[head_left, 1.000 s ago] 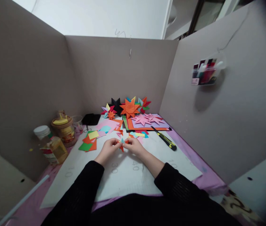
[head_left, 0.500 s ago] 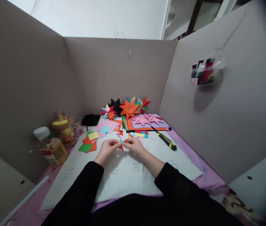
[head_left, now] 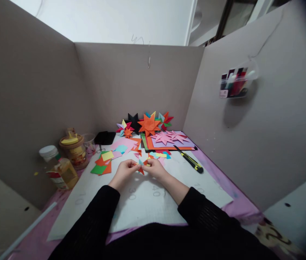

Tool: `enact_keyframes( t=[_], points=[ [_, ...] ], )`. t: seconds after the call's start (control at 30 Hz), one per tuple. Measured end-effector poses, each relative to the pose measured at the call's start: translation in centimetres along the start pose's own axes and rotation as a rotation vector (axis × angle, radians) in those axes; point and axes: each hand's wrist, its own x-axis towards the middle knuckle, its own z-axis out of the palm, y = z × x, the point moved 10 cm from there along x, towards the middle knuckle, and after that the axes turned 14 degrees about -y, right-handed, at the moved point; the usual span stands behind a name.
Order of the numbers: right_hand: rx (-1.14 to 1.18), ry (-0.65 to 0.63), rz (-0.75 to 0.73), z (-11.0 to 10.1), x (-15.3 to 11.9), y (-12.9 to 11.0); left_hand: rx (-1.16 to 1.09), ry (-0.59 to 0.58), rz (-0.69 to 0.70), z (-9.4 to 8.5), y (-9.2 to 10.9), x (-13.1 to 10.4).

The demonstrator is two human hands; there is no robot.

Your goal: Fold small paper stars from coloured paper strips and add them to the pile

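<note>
Between my hands, above the white mat [head_left: 147, 213], is a small folded paper piece [head_left: 141, 167] with orange and light blue points. My left hand [head_left: 126, 171] pinches its left side between thumb and fingers. On its right side, my right hand [head_left: 156, 169] is closed on it in the same way. Fingers cover parts of the piece. Small orange and pink paper scraps [head_left: 137, 153] lie just beyond my fingertips. Green, orange and yellow paper squares [head_left: 101, 169] lie to the left of my left hand.
Folded paper stars [head_left: 149, 124] stand by the back panel. Pink stars [head_left: 164, 138] lie on stacked paper sheets. A yellow-black cutter [head_left: 189, 161] lies at the right. On the left are a glue bottle [head_left: 66, 174], a lidded jar [head_left: 74, 151] and a black object [head_left: 105, 137].
The paper piece has shifted and turned very slightly between my fingers. Both hands keep almost the same place and grip.
</note>
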Motion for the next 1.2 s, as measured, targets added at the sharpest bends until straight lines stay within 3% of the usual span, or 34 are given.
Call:
enact_keyframes(
  t=[0.2,0.63,0.77,0.87,1.0,1.2],
  points=[
    [0.066,0.012,0.032,-0.2,-0.2,0.3,0.094,0.063,0.048,-1.4,1.1,-0.3],
    [0.05,0.011,0.042,-0.3,-0.2,0.1,0.082,0.053,0.031,-1.1,1.0,-0.2],
    [0.052,0.01,0.028,-0.3,-0.1,0.2,0.152,0.101,0.137,-1.4,1.9,-0.2],
    [0.055,-0.003,0.028,-0.1,-0.1,-0.1,0.187,0.063,0.186,-0.8,2.0,0.0],
    [0.015,-0.025,0.011,0.1,-0.1,-0.6,0.157,-0.024,0.112,0.1,0.8,0.3],
    [0.047,-0.042,-0.028,0.2,-0.1,-0.9,0.008,-0.065,0.017,0.4,0.2,0.2]
  ],
)
